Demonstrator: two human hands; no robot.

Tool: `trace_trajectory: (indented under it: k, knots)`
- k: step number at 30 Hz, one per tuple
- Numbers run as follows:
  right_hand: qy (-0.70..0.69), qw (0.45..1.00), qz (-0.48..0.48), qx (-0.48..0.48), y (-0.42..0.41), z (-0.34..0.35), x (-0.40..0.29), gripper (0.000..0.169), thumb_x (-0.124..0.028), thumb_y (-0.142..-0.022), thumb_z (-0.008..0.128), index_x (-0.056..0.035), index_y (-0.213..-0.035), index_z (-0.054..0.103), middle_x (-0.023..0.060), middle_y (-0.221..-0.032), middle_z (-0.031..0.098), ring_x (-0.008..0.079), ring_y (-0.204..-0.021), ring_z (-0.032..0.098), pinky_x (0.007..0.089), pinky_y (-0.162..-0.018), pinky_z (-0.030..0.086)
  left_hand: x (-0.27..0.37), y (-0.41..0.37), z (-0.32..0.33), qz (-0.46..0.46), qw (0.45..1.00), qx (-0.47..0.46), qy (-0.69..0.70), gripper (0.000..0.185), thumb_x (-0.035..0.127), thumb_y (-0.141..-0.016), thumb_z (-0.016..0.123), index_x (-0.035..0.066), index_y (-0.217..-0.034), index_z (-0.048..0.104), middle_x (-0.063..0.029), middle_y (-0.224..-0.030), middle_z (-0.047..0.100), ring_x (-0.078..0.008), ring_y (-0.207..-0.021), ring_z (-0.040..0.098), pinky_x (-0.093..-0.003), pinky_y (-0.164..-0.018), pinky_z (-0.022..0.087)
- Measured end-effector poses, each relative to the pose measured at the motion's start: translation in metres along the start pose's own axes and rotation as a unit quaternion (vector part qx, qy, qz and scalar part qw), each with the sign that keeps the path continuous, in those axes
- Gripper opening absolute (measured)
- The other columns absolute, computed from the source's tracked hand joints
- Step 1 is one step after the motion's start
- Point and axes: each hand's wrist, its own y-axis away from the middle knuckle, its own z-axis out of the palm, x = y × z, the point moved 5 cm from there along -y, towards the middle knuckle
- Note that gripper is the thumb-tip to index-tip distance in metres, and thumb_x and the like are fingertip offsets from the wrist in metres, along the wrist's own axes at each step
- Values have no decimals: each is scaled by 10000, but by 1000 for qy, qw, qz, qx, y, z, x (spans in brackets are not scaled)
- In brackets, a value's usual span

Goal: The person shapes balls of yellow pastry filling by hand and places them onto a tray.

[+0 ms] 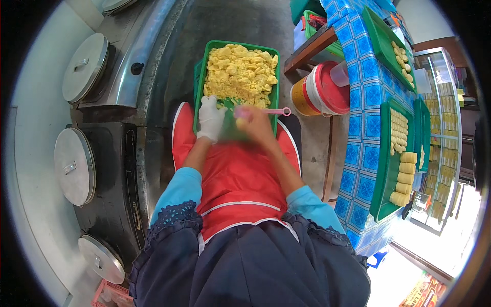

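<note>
A green plastic tray (279, 96) lies at my lap, heaped with crumbly yellow dough or mash (241, 75) over its far part; its near end shows bare green. My left hand (211, 119), in a white glove, is at the tray's near left side, beside the yellow mass. Its thumb stands apart, but I cannot tell whether anything is under its fingers. My bare right hand (256, 124) is blurred over the near right part of the tray. It grips a pink plastic scoop or spoon (278, 111) whose ringed handle points right. A small yellow lump (241, 123) shows at the right fingers.
Left stand stoves (107, 161) with metal-lidded pots (74, 167). A red-lidded bucket (320, 90) is on the floor at right. The table with a blue patterned cloth (360, 153) bears green trays (379, 192) of small pale dough pieces (399, 130) and rolls (404, 178). Behind is a glass cabinet (441, 134).
</note>
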Motion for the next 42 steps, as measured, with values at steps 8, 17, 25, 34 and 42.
trace_trajectory:
  k: [8,17,25,34,42]
  knots:
    - [133,991,9,7,24,24,8,356,-144,-684,788,-68,-989,621,153,-957,630,361,-910,623,463,-765,491,10,-21,8,47,994,78,53,424,82,-741,770,27,-1133,617,-165,-1067,553,-346,-896,613,-417,-763,502]
    - [405,898,-149,79,-2,-26,-5,156,-143,-728,690,-72,-863,655,127,-867,617,280,-952,550,436,-749,430,14,-20,11,13,997,-73,-13,455,146,-678,814,35,-1100,686,-177,-1080,615,-347,-988,620,-391,-856,500]
    - [333,939,-76,-49,-13,-51,16,223,-41,-770,570,-90,-961,673,170,-849,655,377,-858,618,508,-738,480,3,-7,18,-99,974,-142,147,536,-19,-733,709,21,-1257,601,-176,-1128,649,-253,-1023,643,-315,-885,508]
    - [253,963,-33,85,-22,-20,22,147,-46,-770,534,-9,-895,602,233,-764,646,441,-754,635,553,-673,499,-5,1,12,-105,927,23,360,391,-78,-864,531,-36,-1251,573,-176,-1165,655,-180,-773,681,-279,-664,558]
    - [190,975,-31,108,-17,-10,30,84,-20,-741,572,-12,-825,569,246,-782,644,444,-756,631,557,-648,492,-5,-8,19,-228,853,-69,465,443,-36,-862,561,-35,-1305,559,-160,-1207,644,-105,-700,616,-220,-614,484]
